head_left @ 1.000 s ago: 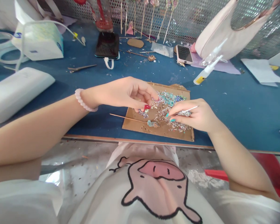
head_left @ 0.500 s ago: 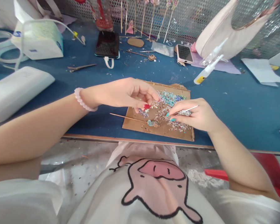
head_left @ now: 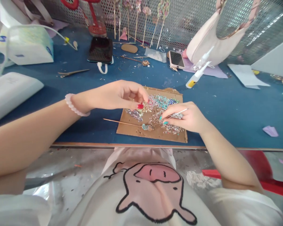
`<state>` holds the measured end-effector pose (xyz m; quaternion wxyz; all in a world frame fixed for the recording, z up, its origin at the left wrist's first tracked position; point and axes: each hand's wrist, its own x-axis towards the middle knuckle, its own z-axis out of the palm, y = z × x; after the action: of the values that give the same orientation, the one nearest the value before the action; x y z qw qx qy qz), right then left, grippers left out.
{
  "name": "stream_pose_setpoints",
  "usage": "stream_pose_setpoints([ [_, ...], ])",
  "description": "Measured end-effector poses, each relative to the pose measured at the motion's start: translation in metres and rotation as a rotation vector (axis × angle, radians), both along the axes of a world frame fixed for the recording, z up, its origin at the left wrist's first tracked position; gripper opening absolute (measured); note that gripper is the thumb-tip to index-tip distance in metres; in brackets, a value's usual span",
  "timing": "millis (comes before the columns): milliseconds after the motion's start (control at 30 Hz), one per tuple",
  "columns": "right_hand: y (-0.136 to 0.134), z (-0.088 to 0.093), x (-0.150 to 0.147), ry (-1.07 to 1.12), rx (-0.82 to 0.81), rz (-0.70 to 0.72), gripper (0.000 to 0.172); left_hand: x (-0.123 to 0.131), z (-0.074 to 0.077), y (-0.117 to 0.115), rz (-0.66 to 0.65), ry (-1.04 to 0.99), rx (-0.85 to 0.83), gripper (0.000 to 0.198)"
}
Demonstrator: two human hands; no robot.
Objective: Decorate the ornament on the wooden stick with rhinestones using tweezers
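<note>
My right hand (head_left: 187, 117) pinches slim metal tweezers (head_left: 179, 113) between thumb and fingers, low over loose rhinestones (head_left: 171, 128) on a cardboard sheet (head_left: 127, 128). The tips of the tweezers are hidden by the fingers. Over the board's left part hovers my left hand (head_left: 122, 95), its fingers loosely curled, with a gap between thumb and forefinger and nothing seen in it. Below it lies a thin hair stick (head_left: 122, 122), its end covered in blue and pinkish stones (head_left: 146, 127), overhanging the board's left edge. Neither hand touches this stick.
Behind the board are a glue bottle (head_left: 195, 78), a phone (head_left: 176, 59), a black device (head_left: 100, 50), scissors (head_left: 73, 73) and another ornamented stick (head_left: 134, 59). A white case (head_left: 14, 94) and tissue pack (head_left: 25, 47) stand left. A handbag (head_left: 207, 37) leans against the mesh.
The camera view has swung slightly right, so everything appears farther left. Both hands keep nearly the same pose over the board, and the tweezers stay in my right hand.
</note>
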<state>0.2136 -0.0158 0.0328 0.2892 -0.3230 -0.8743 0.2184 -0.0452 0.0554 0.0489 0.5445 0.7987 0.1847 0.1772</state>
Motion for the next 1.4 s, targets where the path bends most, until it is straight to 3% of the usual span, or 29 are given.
stream_pose_setpoints([
  [367, 0.001, -0.003, 0.000, 0.024, -0.032, 0.000, 0.005, -0.004, -0.002, 0.001, 0.096, -0.007, 0.030, 0.012],
  [633, 0.002, -0.004, 0.001, 0.020, -0.050, -0.012, 0.007, -0.005, -0.002, 0.002, 0.031, 0.032, 0.070, 0.017],
  [833, 0.002, -0.003, 0.001, 0.019, -0.049, -0.011, 0.006, -0.006, 0.001, 0.003, -0.145, 0.019, 0.137, 0.021],
  [1067, 0.002, -0.003, 0.001, 0.019, -0.051, -0.018, 0.007, -0.009, -0.004, 0.005, -0.064, 0.014, 0.123, 0.017],
  [1167, 0.001, -0.003, 0.001, 0.017, -0.048, -0.022, 0.006, -0.010, -0.003, 0.003, -0.084, 0.093, 0.241, 0.017],
  [1267, 0.002, -0.003, 0.001, 0.021, -0.037, -0.016, 0.005, -0.009, 0.001, -0.005, -0.225, 0.135, 0.477, 0.009],
  [1400, 0.002, -0.003, 0.001, 0.035, -0.020, -0.015, 0.004, -0.009, 0.002, -0.019, -0.304, 0.181, 0.773, 0.019],
])
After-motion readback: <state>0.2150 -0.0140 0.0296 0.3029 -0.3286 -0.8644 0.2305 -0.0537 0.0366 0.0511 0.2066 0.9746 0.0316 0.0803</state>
